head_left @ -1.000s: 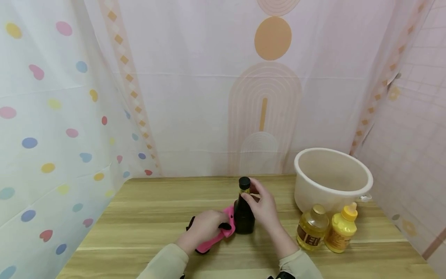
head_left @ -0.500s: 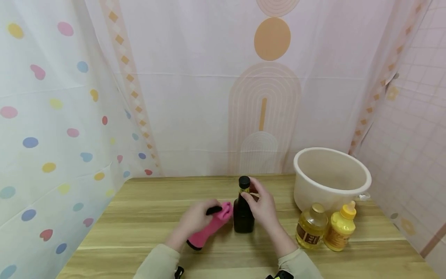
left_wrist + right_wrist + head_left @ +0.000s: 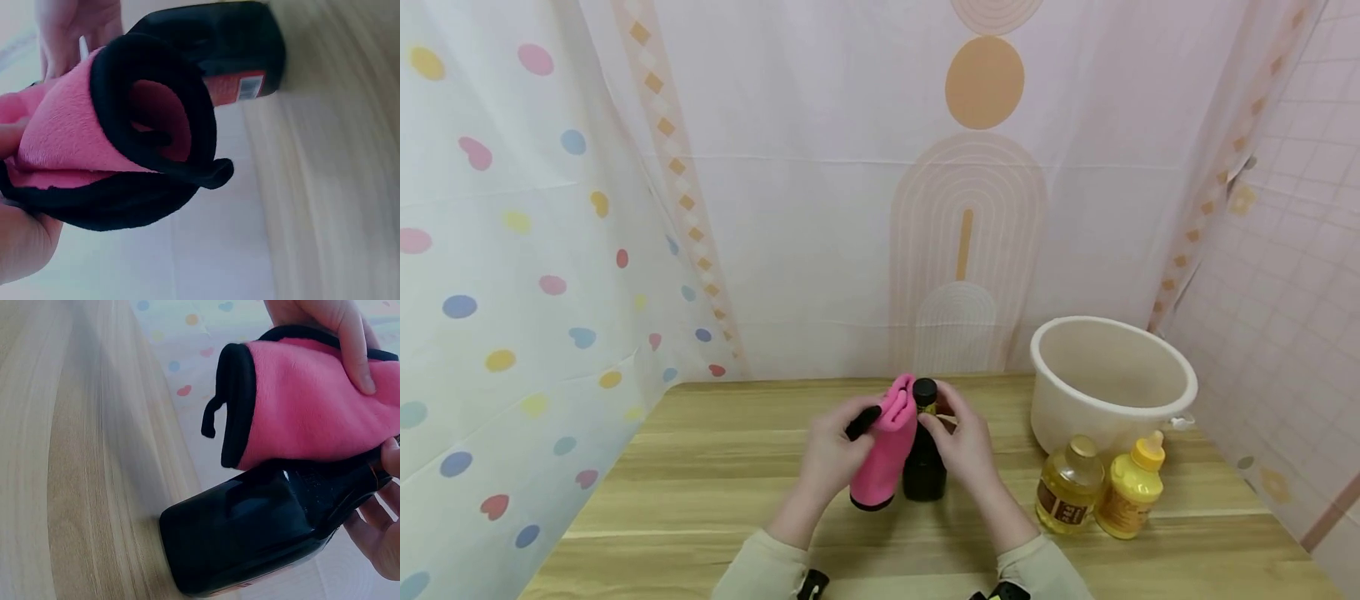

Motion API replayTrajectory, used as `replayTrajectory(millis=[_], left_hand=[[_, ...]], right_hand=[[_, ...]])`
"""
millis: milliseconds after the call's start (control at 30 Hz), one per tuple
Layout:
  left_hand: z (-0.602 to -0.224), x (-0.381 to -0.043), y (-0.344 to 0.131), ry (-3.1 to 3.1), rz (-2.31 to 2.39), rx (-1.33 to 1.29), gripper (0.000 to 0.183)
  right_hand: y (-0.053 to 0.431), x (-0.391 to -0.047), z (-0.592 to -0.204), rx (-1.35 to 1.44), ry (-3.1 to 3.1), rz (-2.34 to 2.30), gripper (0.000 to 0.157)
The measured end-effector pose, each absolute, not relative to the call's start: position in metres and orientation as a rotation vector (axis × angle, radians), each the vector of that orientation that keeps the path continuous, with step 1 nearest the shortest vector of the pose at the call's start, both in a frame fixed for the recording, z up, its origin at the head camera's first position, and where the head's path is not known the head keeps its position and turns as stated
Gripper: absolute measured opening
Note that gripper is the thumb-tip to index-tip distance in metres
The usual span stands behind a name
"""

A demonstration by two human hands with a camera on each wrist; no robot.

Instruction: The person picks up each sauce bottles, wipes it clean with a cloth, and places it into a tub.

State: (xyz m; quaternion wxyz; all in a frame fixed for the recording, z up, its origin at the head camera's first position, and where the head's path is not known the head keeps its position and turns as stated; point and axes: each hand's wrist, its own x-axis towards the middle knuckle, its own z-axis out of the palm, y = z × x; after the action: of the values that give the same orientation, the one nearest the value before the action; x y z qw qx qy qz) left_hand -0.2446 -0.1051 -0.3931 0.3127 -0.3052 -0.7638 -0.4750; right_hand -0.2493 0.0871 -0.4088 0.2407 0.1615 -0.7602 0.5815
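Observation:
A folded pink cloth with black edging (image 3: 883, 458) is gripped by my left hand (image 3: 835, 446), thumb on one face of it. The cloth stands upright just left of a dark bottle (image 3: 924, 477) with a black cap, up at the level of its neck. My right hand (image 3: 964, 437) holds that bottle by the neck between thumb and fingers. In the left wrist view the rolled end of the cloth (image 3: 69, 128) hides part of the bottle. The right wrist view shows the cloth (image 3: 306, 403) against the bottle's shoulder (image 3: 300, 494).
Right of the hands stand a bottle of yellow oil (image 3: 1070, 492) and a yellow squeeze bottle (image 3: 1131, 496), close together. A cream bucket (image 3: 1075, 421) is behind them. Wooden tabletop (image 3: 722, 467) extends to the left, and a patterned curtain (image 3: 805, 250) hangs at the back.
My left hand has lifted the pink cloth off the tabletop and turned it upright, first drawing back left, then coming right to the bottle's neck. The right hand keeps its hold on the bottle.

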Motion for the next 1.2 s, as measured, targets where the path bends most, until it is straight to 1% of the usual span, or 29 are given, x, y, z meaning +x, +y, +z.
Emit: replayTrajectory(millis=[267, 500, 633, 767, 967, 1200], left_hand=[[-0.401, -0.247, -0.098, -2.093, -1.444, -0.885, 0.034], [-0.412, -0.265, -0.106, -2.098, -1.806, -1.133, 0.037], [-0.413, -0.271, -0.106, -2.129, -1.852, -1.18, 0.04], [-0.417, -0.275, -0.104, -2.054, -1.833, -1.21, 0.039], [-0.426, -0.275, -0.104, -1.98, -1.725, -1.111, 0.033], [-0.432, -0.269, -0.104, -2.145, -1.706, -0.81, 0.031]], right_hand=[[0.088, -0.251, -0.412, 0.458, -2.063, 1.593, 0.043], [0.081, -0.222, -0.379, 0.446, -2.092, 1.549, 0.037], [0.083, -0.232, -0.392, 0.433, -2.103, 1.561, 0.039], [0.087, -0.246, -0.409, 0.429, -2.109, 1.572, 0.042], [0.088, -0.249, -0.413, 0.463, -2.081, 1.586, 0.041], [0.088, -0.251, -0.412, 0.451, -2.069, 1.593, 0.041]])
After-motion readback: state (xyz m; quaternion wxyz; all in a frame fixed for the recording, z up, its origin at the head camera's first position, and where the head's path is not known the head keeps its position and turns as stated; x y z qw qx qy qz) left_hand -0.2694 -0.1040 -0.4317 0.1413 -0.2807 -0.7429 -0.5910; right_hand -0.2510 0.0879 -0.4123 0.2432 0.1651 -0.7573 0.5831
